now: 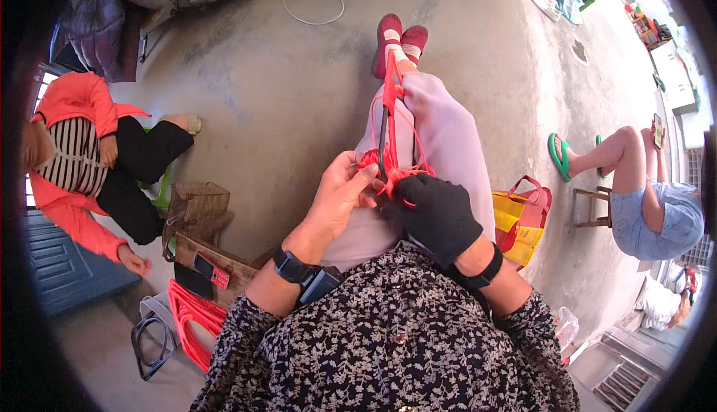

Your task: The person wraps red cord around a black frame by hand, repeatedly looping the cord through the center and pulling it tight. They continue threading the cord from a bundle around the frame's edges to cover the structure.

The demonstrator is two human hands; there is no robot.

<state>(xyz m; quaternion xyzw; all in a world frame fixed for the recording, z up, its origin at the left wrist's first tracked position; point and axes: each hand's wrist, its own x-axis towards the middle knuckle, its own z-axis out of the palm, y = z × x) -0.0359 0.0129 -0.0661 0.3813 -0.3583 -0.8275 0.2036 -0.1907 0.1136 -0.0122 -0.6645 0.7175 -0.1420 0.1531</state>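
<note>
Over my lap, a bundle of red cord (402, 176) is bunched around the near end of a long, narrow red and black frame (390, 97). The frame stretches along my legs toward my feet, and loose strands of cord hang at its sides. My bare left hand (336, 197) pinches the cord with thumb and fingers at the frame's left side. My right hand (439, 216), in a black glove, is closed on the cord at the right. Its fingertips are partly hidden by the glove and the bundle.
A wooden box (216, 259) holding a red phone stands at left, beside a wire basket (196, 207) and a stack of red frames (196, 319). A yellow and red bag (520, 225) sits by my right leg. Seated people flank me: an orange jacket (82, 98) left, blue clothes (657, 222) right.
</note>
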